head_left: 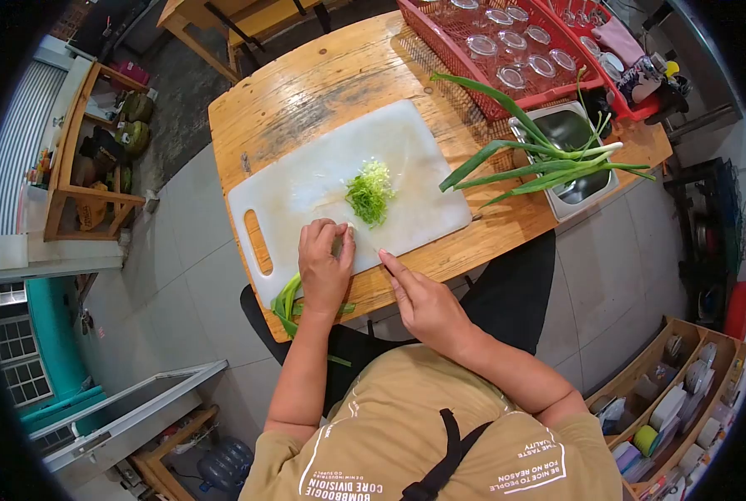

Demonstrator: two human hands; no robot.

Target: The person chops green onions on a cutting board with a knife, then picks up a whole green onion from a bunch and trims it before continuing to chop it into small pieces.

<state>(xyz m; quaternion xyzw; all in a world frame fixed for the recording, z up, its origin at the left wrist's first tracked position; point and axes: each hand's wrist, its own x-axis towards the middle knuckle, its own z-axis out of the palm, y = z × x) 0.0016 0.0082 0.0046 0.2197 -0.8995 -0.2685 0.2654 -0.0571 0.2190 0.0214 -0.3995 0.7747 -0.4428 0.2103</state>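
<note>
A white cutting board with a handle slot lies on the wooden table. Near its middle sits a small heap of chopped green onion, pale at the top and green below. My left hand is on the board's near edge, fingers curled together around a green onion whose leaves hang out below the wrist. To its right, my right hand is closed at the near edge of the board, with the index finger stretched forward. What it grips is mostly hidden, perhaps a thin blade.
Whole green onions lie across a metal container on the right. Behind them, a red crate holds upturned glasses. The wooden table ends close to my body. A shelf stands at the lower right.
</note>
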